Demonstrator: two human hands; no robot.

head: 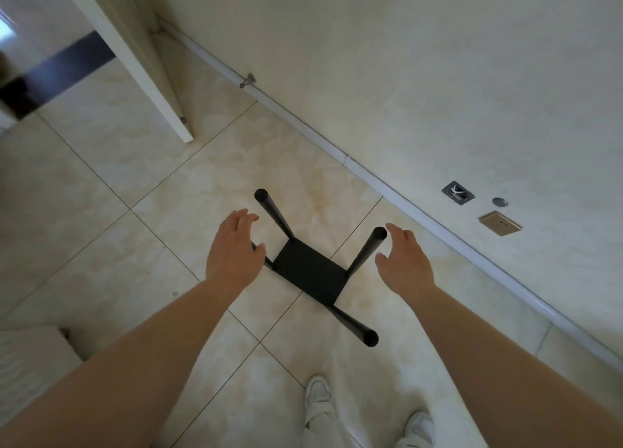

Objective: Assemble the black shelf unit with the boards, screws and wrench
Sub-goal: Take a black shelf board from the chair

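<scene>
At the far left an open door (135,59) leaned toward the wall. Our left hand (232,252) was spread open and held nothing; its fingers covered the top of one black post, so we could not tell if they touched it. Between our hands stood the black shelf unit (312,274) on the tiled floor (101,184), a dark board low down with four posts (274,216) rising toward us, their long axis upright. Our right hand (406,265) was also open and empty, just beside the top of the right post (369,250) and apart from it. We judged this hand to be nearer to a clean grip. A wall socket (500,224) sat at the right.
</scene>
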